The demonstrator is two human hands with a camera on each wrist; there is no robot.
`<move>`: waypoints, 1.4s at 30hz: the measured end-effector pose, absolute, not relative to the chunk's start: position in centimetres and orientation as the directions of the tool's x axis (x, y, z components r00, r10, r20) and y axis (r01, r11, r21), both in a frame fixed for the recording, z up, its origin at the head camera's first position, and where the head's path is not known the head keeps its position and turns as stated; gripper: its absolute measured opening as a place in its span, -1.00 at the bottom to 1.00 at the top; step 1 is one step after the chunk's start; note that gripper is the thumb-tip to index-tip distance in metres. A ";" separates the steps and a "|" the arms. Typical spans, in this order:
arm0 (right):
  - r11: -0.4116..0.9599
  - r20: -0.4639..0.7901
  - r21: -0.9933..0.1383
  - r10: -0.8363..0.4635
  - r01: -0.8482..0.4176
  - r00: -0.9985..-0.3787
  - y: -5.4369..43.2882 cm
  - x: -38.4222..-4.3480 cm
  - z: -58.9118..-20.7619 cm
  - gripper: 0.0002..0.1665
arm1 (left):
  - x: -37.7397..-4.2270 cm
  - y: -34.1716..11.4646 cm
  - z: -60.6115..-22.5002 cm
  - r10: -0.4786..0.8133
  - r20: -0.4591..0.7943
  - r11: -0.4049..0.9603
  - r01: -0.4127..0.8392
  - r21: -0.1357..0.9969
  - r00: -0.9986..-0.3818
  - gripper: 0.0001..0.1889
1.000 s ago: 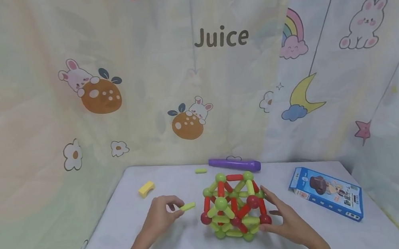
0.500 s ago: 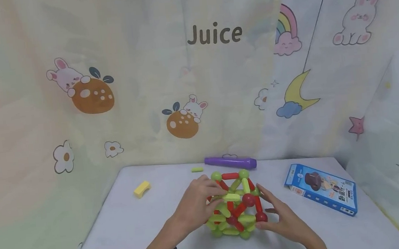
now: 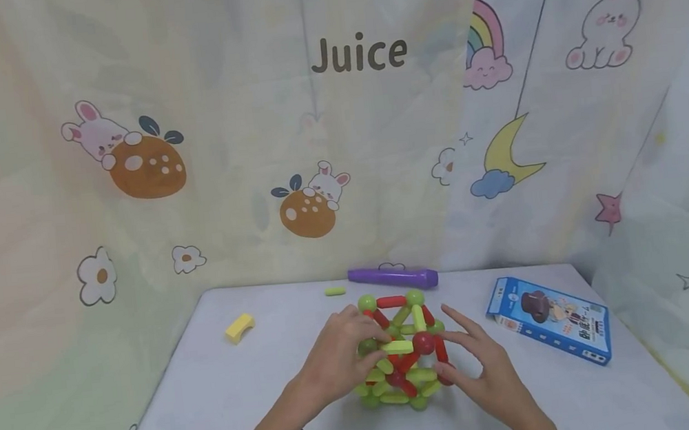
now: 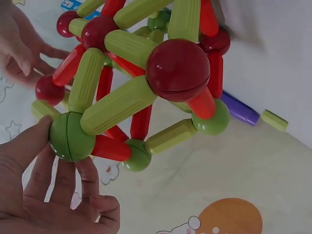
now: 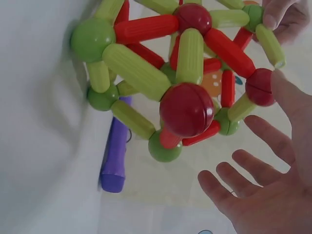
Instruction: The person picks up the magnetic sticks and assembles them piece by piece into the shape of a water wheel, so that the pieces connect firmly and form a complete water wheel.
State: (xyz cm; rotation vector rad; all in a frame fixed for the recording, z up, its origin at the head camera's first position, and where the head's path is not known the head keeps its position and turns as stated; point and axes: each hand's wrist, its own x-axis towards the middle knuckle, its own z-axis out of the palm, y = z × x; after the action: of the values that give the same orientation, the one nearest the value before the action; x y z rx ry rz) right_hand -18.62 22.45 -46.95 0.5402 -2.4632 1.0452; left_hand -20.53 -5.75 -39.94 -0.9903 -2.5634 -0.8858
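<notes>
A cage-like model of green and red magnetic rods (image 3: 391,302) and balls stands on the table in the head view. My left hand (image 3: 335,351) is at its left side, thumb and fingers around a green ball (image 4: 73,136). From that ball a light green rod (image 3: 398,347) points toward a red ball (image 3: 423,342); in the right wrist view one rod end (image 5: 279,63) is bare, close by a red ball (image 5: 259,87). My right hand (image 3: 483,364) is at the model's right side with fingers spread, the thumb overlapping a lower red ball.
Behind the model lie a purple microphone-shaped toy (image 3: 393,278) and a loose green rod (image 3: 335,290). A yellow arch block (image 3: 240,328) is at the left, a blue picture box (image 3: 550,320) at the right. A printed curtain (image 3: 235,115) hangs behind the table (image 3: 209,366).
My left hand has moved right, bringing the light green rod from beside the model to its left front. My right hand's fingers have spread and eased off the right side. The head view has shifted slightly.
</notes>
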 end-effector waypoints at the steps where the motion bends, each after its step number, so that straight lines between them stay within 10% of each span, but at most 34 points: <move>1: 0.642 0.518 -0.579 -0.186 -0.502 -0.835 22.3 -18.6 -46.8 -0.48 | -20.5 -5.8 -40.0 0.520 0.434 0.586 0.677 0.446 -0.736 -0.82; 19: 0.540 0.615 -0.633 -0.084 -0.554 -0.784 20.7 -18.6 -46.5 -0.56 | -20.1 -5.5 -40.9 0.443 0.498 0.623 0.655 0.427 -0.746 -0.85; 36: 0.535 0.608 -0.649 -0.063 -0.541 -0.791 20.7 -18.7 -47.0 -0.55 | -18.1 -2.7 -39.6 0.444 0.520 0.857 0.515 -0.010 -0.730 -0.85; 42: 0.566 0.572 -0.648 -0.080 -0.509 -0.816 21.4 -18.7 -47.3 -0.50 | -18.5 -3.5 -40.3 0.423 0.541 0.809 0.572 0.137 -0.727 -0.78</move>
State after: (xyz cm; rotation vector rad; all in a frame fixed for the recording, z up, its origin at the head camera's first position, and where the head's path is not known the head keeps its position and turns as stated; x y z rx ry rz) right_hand -18.73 21.37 -47.30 0.4728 -2.3143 1.1782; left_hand -18.55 -3.50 -40.30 -0.7381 -2.4968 -0.4053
